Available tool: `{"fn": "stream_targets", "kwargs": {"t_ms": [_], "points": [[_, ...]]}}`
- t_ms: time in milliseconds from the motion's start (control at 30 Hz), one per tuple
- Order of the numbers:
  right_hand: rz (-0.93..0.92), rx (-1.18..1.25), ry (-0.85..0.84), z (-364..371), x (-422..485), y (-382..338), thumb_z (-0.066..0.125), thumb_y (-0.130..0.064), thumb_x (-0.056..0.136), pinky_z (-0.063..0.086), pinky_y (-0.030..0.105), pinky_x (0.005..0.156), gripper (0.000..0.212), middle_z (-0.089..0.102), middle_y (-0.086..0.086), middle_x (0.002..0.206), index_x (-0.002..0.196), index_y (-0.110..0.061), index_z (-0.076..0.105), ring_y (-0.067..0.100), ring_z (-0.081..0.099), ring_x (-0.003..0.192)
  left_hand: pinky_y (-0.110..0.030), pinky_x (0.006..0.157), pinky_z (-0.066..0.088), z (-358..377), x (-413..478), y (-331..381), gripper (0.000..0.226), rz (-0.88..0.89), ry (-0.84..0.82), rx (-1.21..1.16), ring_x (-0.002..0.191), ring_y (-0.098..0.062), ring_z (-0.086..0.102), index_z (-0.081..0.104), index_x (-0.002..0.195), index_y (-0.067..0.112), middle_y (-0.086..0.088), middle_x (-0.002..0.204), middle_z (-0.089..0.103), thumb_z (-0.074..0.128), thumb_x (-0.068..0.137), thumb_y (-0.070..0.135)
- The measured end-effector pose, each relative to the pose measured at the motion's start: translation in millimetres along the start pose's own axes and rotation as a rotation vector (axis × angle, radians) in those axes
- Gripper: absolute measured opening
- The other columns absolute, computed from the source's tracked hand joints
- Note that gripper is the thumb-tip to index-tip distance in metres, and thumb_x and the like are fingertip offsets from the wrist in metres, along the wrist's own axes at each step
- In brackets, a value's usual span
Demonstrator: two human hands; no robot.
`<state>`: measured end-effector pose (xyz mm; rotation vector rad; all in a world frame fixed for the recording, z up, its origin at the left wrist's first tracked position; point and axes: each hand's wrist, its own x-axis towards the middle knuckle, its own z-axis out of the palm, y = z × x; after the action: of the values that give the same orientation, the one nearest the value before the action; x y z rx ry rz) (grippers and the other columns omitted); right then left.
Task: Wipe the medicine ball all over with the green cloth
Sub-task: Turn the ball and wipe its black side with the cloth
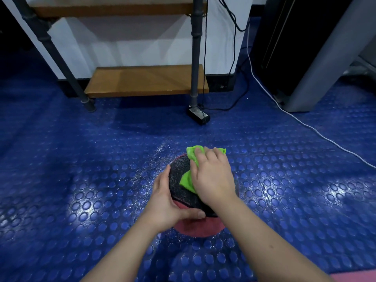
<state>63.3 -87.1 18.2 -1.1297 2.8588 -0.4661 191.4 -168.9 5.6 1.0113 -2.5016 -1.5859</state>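
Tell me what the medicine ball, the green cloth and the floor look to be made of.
The medicine ball is probably rubber or synthetic leather: black panel matte and grainy, pink panel smoother. The green cloth is soft fabric, maybe microfibre, since it bunches and folds. The floor is likely rubber or vinyl, glossy, with raised round studs catching glare.

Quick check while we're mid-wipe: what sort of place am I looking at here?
Most likely a gym or workout room. The floor is blue studded rubber matting, the medicine ball sits on it, and a large grey machine frame, possibly a treadmill, stands at the right.
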Motion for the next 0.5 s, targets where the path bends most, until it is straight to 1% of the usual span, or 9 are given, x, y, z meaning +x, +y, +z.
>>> {"fn": "stream_targets", "kwargs": {"t_ms": [67,133,167,267,367,400,500], "points": [[-0.037,-0.005,0.077,-3.4,-12.2,-8.4,0.028,-0.044,0.090,0.038,0.053,0.105,0.055,0.059,0.009,0.131,0.129,-0.018,0.059,0.037,0.049,0.124,-0.020,0.109,0.022,-4.1,3.5,0.9,0.156,-0.008,-0.003,-0.012,0.138,-0.003,0.022,0.002,0.156,0.032,0.007,0.159,0.013,0.097,0.034,0.048],[-0.070,0.003,0.080,-3.6,-15.5,-9.7,0.031,-0.045,0.090,0.039,0.053,0.105,0.052,0.059,0.006,0.132,0.128,-0.023,0.060,0.036,0.048,0.125,-0.019,0.107,0.024,-7.0,4.9,2.5,0.151,-0.018,-0.004,-0.024,0.129,-0.001,0.023,0.006,0.155,0.032,0.005,0.157,0.016,0.100,0.037,0.039],[-0.076,0.004,0.058,-4.0,-12.9,-8.1,0.029,-0.046,0.090,0.036,0.051,0.107,0.053,0.058,0.005,0.134,0.129,-0.025,0.059,0.035,0.046,0.127,-0.019,0.106,0.024,-7.7,5.4,2.8,0.150,-0.021,-0.001,-0.026,0.129,-0.001,0.023,0.007,0.155,0.032,0.005,0.156,0.017,0.100,0.038,0.037],[-0.037,0.002,-0.065,-1.1,8.8,-1.8,0.015,-0.051,0.089,0.027,0.046,0.112,0.064,0.053,0.001,0.139,0.135,-0.027,0.051,0.029,0.041,0.133,-0.019,0.105,0.024,-7.5,8.6,5.3,0.149,-0.033,0.016,-0.027,0.138,-0.008,0.026,0.011,0.155,0.033,0.004,0.155,0.019,0.100,0.035,0.038],[0.023,-0.009,-0.100,1.9,31.0,0.8,0.005,-0.050,0.084,0.031,0.045,0.108,0.072,0.057,0.002,0.133,0.131,-0.024,0.054,0.028,0.046,0.127,-0.020,0.104,0.024,-7.7,13.0,10.8,0.147,-0.039,0.017,-0.025,0.140,-0.011,0.026,0.011,0.155,0.033,0.003,0.155,0.019,0.100,0.039,0.038],[0.034,-0.002,-0.117,-1.2,37.2,0.8,0.006,-0.049,0.086,0.032,0.045,0.106,0.070,0.059,0.003,0.130,0.129,-0.023,0.056,0.028,0.049,0.123,-0.020,0.103,0.024,-8.1,14.1,13.0,0.145,-0.043,0.015,-0.028,0.140,-0.012,0.026,0.010,0.155,0.033,0.003,0.155,0.018,0.100,0.041,0.037],[0.125,0.084,-0.239,-21.8,51.4,-1.7,0.022,-0.035,0.100,0.034,0.041,0.102,0.048,0.058,0.011,0.126,0.125,-0.013,0.056,0.033,0.049,0.116,-0.020,0.104,0.024,-8.4,15.5,14.8,0.145,-0.051,0.013,-0.024,0.136,-0.010,0.028,0.008,0.155,0.035,0.002,0.155,0.017,0.099,0.042,0.039]]}}
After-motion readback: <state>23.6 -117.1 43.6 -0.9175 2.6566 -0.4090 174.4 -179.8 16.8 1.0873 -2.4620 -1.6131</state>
